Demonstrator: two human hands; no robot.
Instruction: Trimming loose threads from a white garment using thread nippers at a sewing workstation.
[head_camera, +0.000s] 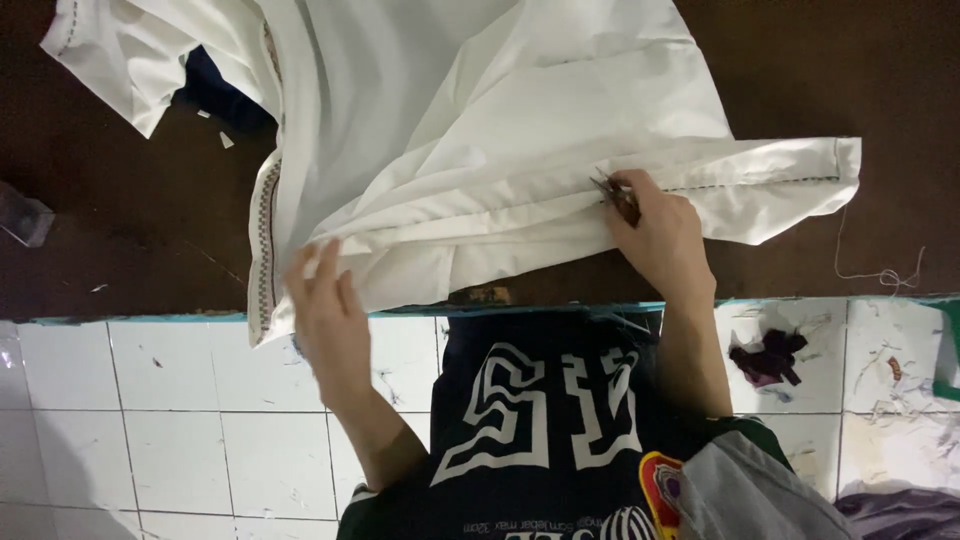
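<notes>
White tiled floor (200, 420) nearest, thread scraps, dark cloth scrap (768, 357). Left hand (328, 310) fingers spread flat on white garment (480, 140). Right hand (655, 228) pinched round small snips (615, 192) at seam. Dark brown table (130, 220) beyond.

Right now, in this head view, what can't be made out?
- Small tool in the right hand: mostly covered by the fingers, kind unclear.
- White garment: cut off by the top edge.
- Dark cloth: largely under the garment.
- Left hand fingertips: motion-blurred.
- Table: far side out of frame.
</notes>
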